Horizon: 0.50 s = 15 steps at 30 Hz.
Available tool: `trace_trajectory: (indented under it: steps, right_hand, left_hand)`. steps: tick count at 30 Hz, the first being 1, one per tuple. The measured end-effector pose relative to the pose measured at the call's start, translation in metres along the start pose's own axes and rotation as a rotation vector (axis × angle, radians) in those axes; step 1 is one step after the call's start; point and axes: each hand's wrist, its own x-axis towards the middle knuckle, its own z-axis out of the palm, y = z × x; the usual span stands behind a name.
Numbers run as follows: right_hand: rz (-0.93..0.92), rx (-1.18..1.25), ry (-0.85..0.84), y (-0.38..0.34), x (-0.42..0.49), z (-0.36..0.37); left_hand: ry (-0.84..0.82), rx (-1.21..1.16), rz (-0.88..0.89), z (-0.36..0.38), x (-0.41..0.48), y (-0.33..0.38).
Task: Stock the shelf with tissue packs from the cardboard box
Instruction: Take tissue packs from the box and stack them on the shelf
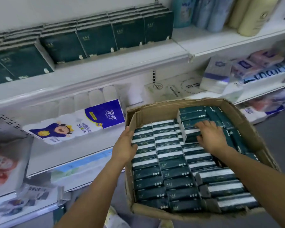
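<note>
White shop shelving fills the view in front of me. On the upper shelf (105, 66), far above my fingers, a row of stocked packs (95, 38) in dark green stands leaning, several deep. To the right of this row, at the same level, there are tall bottles (212, 12) in blue and cream colours.

Below, the cardboard box (155, 111) is open, and it is nearly full with tissue packs (168, 162) of the same dark green, placed in tight rows.

My left hand (124, 145) holds the left wall of the box. The thumb comes over the rim and touches the nearest packs, while the fingers (127, 130) lie along the wall, pointing away from me. Just to the left of these fingers, on the lower shelf, a big toilet roll pack (82, 124) with a blue label and a cartoon figure is lying on its side.

My right hand (211, 137) is inside the box, at its far right part. Its fingers (202, 125) are bent over the top of a small group of packs that stands higher than the rows around it, and the thumb presses on the near side of this group, so the hand grips it. Other packs lie beyond the fingertips, close to the far wall of the box, and many more lie under my wrist and towards me.
</note>
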Motion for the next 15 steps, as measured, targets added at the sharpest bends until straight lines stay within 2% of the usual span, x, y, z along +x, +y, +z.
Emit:
trace_trajectory:
  steps: [4, 7, 10, 13, 15]
  right_hand:
    - [0.009, -0.095, -0.033, 0.015, 0.006, 0.007]
    - [-0.057, -0.19, -0.038, 0.017, 0.009, 0.009]
    - [-0.116, -0.166, -0.039, 0.02, 0.013, 0.004]
    - [-0.095, 0.097, -0.062, 0.017, 0.017, -0.003]
    - [-0.021, 0.458, -0.161, 0.011, 0.019, -0.014]
  left_hand:
    - [0.025, 0.019, -0.025, 0.001, -0.002, 0.008]
    - [0.033, 0.029, -0.045, 0.001, -0.004, 0.012]
    - [0.027, 0.02, -0.064, 0.002, -0.004, 0.013]
    - [0.019, 0.012, -0.089, 0.001, -0.004, 0.012]
    - [0.023, -0.014, -0.109, 0.0, -0.004, 0.012]
